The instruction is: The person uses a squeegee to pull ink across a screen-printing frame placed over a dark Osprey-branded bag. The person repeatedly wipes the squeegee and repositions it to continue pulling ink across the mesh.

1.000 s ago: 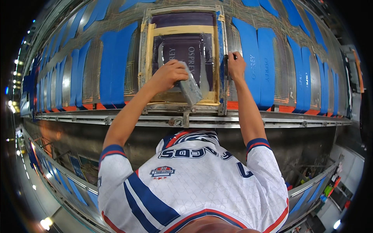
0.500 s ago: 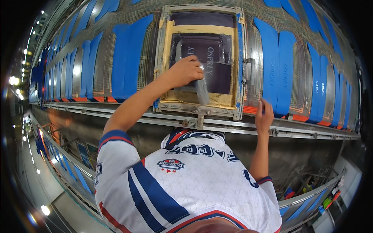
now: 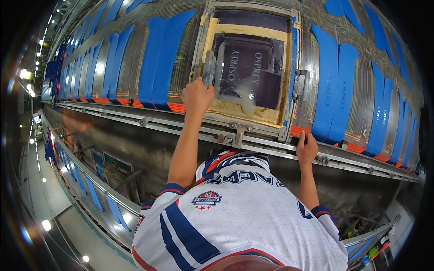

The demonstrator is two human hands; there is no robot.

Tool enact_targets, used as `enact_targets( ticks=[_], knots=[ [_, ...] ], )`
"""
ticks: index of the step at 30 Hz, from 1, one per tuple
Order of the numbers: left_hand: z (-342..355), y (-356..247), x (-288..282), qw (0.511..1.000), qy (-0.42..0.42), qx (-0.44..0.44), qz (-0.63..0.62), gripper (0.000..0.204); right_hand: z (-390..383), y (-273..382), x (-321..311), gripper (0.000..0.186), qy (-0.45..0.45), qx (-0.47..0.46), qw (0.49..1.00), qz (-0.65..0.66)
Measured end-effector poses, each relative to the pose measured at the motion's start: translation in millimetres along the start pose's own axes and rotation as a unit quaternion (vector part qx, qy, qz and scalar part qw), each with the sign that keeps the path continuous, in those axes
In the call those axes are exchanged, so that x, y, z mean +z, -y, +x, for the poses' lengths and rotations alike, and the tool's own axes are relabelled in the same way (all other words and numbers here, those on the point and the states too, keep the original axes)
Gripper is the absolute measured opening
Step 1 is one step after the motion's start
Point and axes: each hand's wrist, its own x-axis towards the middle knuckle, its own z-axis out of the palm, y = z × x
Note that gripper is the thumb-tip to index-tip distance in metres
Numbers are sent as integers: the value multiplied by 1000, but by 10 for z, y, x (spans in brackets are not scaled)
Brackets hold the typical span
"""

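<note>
My left hand point(image 3: 197, 95) is closed round the lower end of a translucent squeegee point(image 3: 209, 68), held upright at the left side of a screen-printing frame point(image 3: 294, 54). Yellow tape borders the dark purple mesh, which carries pale lettering. Clear, wet-looking ink point(image 3: 247, 102) lies in a streak on the lower part of the mesh. To the right of the frame, my right hand point(image 3: 307, 148) is at the table's front edge, by an orange strip. Its fingers are curled in; whether anything is between them is hidden.
Blue fabric pieces point(image 3: 346, 86) lie in pairs along the long table on both sides of the frame. A metal handle point(image 3: 304, 80) sticks out from the frame's right side. A metal rail point(image 3: 176, 129) with clamps runs along the front. Another table point(image 3: 97, 180) stands behind me.
My left hand has carried the squeegee from the middle of the mesh to the frame's left side, leaving the ink streak in view. The right hand's fingers have curled at the table edge.
</note>
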Motion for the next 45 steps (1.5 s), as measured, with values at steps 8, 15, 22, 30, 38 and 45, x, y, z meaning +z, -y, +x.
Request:
enact_targets(
  ticks=[8,15,22,30,38,45],
  knots=[
    [-373,-508,36,989,93,81,-75,34,0,27,-34,26,4,7,1000,28],
    [592,-484,-148,999,-12,39,23,41,8,11,10,21,-27,10,998,53],
    [1077,-461,-13,999,-31,25,30,30,19,56,-18,20,-41,16,997,55],
    [858,-609,-24,962,91,250,-54,30,491,187,-57,18,-143,87,972,166],
    [2004,-713,84,858,71,506,-61,30,2638,1808,177,45,91,-262,948,155],
    [2191,-736,51,889,168,423,-55,37,3167,2138,699,30,284,-248,922,-88]
  ],
)
